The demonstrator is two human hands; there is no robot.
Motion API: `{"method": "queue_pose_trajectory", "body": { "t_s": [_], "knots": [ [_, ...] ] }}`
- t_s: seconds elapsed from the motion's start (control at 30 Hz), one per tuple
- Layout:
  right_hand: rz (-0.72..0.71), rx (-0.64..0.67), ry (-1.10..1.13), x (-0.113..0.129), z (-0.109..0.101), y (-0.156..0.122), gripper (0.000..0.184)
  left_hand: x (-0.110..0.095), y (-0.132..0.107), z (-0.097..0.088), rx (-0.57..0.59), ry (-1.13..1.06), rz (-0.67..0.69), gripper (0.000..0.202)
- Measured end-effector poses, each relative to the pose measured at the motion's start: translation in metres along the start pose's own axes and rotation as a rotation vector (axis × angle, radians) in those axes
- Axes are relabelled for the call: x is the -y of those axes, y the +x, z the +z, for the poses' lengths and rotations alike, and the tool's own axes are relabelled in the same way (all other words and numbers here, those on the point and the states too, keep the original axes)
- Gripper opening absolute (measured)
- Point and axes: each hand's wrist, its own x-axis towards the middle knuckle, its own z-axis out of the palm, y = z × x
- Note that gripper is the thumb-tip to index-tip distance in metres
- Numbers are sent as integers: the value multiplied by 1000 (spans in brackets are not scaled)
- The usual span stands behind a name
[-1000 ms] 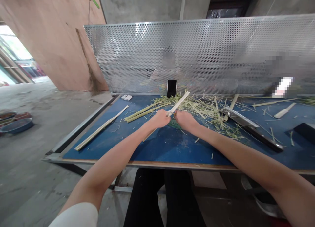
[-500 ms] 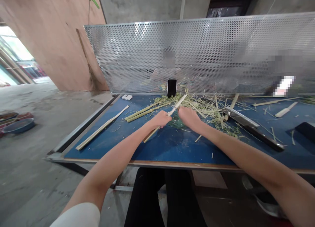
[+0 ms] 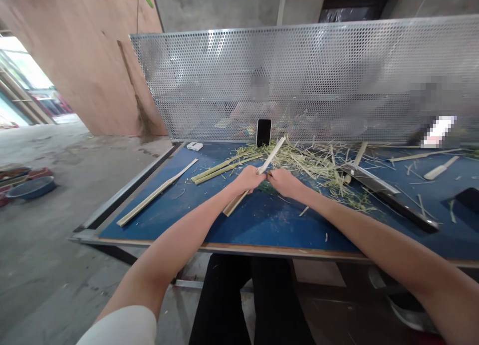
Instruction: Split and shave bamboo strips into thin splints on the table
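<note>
- The left hand [image 3: 250, 179] is gripping a pale stick [image 3: 273, 155] in front of the phone [image 3: 264, 133].
- The right hand [image 3: 285, 183] is squeezing a small dark thing [image 3: 269, 174], mostly hidden — I cannot tell what.
- Both hands are working very close, so a slip could hurt a finger.
- Too much pushing could be snapping the stick.
- Messy scraps [image 3: 305, 161] are lying right of the phone — perhaps getting in the way.
- A big knife [image 3: 396, 202] is lying farther right of the phone; the right arm could bump it.
</note>
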Motion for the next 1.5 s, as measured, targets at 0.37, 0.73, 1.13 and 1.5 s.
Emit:
{"method": "queue_pose_trajectory", "body": {
  "t_s": [0.37,0.73,1.13,1.5],
  "knots": [
    [-7,47,-83,0,0,-1,41,0,-2,2,1,98,82,33],
    [67,20,-258,0,1,2,33,2,-5,3,53,49,-39,33],
    [-65,103,-40,-5,2,-1,46,6,-1,3,66,140,12,38],
    [53,46,-281,-6,10,-1,32,7,-7,5,104,78,-43,32]
  ]
}}
